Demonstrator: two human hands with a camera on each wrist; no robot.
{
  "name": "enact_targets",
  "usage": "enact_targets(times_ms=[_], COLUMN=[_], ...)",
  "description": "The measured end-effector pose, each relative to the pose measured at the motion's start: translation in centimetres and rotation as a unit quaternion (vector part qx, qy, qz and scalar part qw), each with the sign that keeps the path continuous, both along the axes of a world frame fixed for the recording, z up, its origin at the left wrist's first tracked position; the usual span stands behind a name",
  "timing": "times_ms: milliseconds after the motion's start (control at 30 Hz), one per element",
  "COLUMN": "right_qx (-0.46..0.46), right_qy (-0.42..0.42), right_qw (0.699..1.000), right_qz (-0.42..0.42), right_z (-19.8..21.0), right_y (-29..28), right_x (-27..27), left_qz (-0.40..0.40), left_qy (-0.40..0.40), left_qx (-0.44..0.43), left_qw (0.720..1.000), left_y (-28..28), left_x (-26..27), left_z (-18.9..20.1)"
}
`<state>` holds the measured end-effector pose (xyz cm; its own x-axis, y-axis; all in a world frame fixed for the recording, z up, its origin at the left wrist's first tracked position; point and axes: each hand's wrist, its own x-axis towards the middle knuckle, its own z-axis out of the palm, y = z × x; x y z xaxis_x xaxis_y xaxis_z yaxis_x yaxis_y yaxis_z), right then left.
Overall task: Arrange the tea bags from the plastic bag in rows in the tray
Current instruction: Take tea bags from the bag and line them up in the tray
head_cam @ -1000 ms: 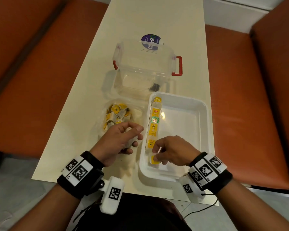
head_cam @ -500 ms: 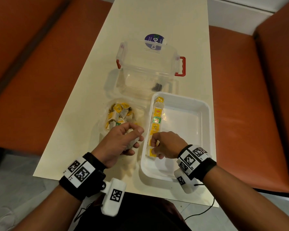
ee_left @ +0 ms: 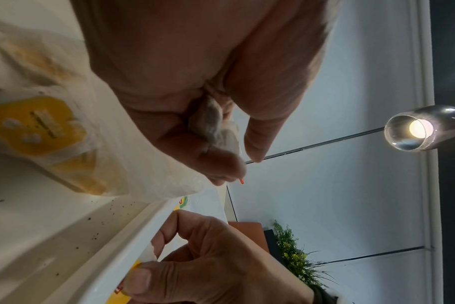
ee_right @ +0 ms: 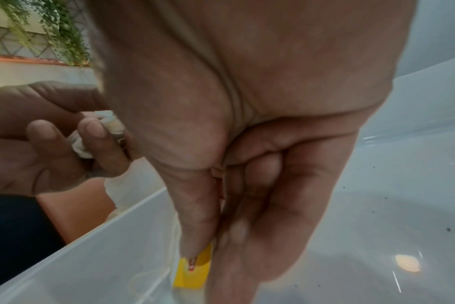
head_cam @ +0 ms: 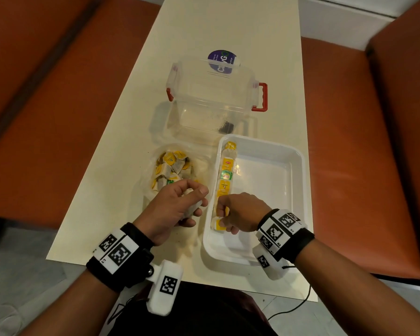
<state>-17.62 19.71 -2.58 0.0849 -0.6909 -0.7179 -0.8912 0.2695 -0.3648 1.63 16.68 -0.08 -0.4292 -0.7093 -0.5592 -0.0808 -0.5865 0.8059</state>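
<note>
White tray (head_cam: 298, 180) on counter (head_cam: 228, 32), tea bags (head_cam: 224, 175) rowed along its left wall; right grip (head_cam: 238, 212) pinching yellow-tagged tea bag (ee_right: 192, 269) there, left grip (head_cam: 177, 207) clutching plastic bag (head_cam: 172, 166) just beside.

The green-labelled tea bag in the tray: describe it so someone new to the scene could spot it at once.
Find the white tray on the table's near right, next to the plastic bag of loose bags. One row of tea bags runs along its left wall. The green-labelled tea bag sits third from the far end; its neighbours all have yellow labels.
</note>
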Motion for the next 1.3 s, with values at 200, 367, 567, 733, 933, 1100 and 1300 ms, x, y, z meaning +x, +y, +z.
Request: enact_targets(times_ms=[200,367,567,733,933,1100,1300], right_qx=[-0.019,-0.022,-0.025,-0.066,-0.152,-0.181,-0.182], right_qy=[0.025,0.034,0.010,-0.031,-0.143,-0.218,-0.205], right_qw=[0.999,0.999,0.999,0.994,0.958,0.926,0.936], right_qz=[-0.007,-0.003,-0.017,-0.079,-0.195,-0.250,-0.220], right_z=[-0.4,-0.7,-0.4,1.2,4.0,5.2,5.1], right_y=[-0.5,-0.8,-0.7,0.2,1.4,1.9,2.4], right_x=[0.1,-0.1,-0.7,-1.5,-2.2,-2.4,-2.8], left_qz=[-0.005,-0.007,-0.016,-0.032,-0.055,-0.062,-0.053], left_qy=[-0.004,0.027,0.044,0.058,0.076,0.090,0.136], left_qx=[0.004,0.038,0.062,0.057,0.058,0.061,0.077], left_qw=[1.000,0.999,0.997,0.996,0.994,0.992,0.986], left_y=[-0.1,-0.2,-0.5,-0.4,-0.2,0.0,0.7], left_x=[-0.1,-0.2,-0.1,-0.3,-1.0,-2.0,-3.4], left_z=[0.2,0.4,0.2,0.1,0.4,0.5,0.9])
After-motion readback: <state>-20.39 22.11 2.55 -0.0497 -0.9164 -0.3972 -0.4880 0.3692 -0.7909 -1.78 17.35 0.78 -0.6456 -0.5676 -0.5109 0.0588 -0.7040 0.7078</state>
